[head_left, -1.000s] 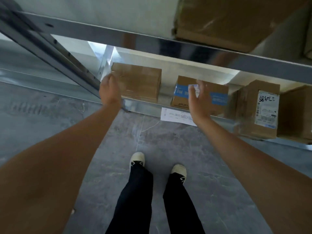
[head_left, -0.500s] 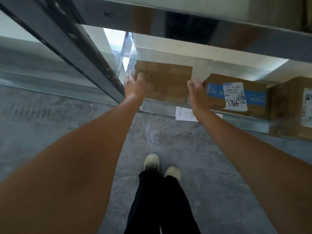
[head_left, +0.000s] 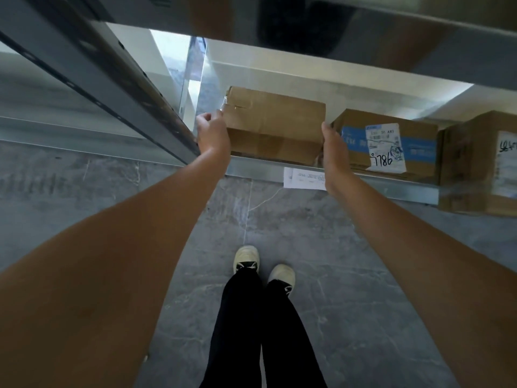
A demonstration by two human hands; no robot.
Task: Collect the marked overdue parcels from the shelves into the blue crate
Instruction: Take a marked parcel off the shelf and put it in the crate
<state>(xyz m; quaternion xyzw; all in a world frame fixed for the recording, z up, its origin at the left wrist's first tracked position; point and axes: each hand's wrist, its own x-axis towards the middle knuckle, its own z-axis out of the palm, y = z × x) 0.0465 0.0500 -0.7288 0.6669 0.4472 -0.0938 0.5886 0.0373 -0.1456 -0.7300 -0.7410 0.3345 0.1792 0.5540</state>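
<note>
Reaching forward and down with both bare arms stretched out nearly straight toward the low metal shelf (head_left: pixel 335 179). Left hand (head_left: pixel 212 134) set against the left end of a plain brown cardboard parcel (head_left: pixel 275 126), fingers curled round its near left corner and gripping it. Right hand (head_left: pixel 334 147) pressed to the parcel's right end, palm flat on the side face, thumb on the front; grasping the parcel between the two hands, though the right fingers are hidden behind the box, so how far they curl cannot be told. Parcel resting on the shelf, at its left end beside the grey slotted steel upright (head_left: pixel 117 88). Just to its right, a brown carton with blue tape and a white label handwritten "7786" (head_left: pixel 389 144), close to the right hand. Further right, a taller brown box with a white label (head_left: pixel 481 166) at the frame edge. White paper tag (head_left: pixel 303 179) fixed to the shelf's front lip, under the right wrist. Below, black trousers and cream shoes (head_left: pixel 246 259) on grey stone floor (head_left: pixel 349 242).
</note>
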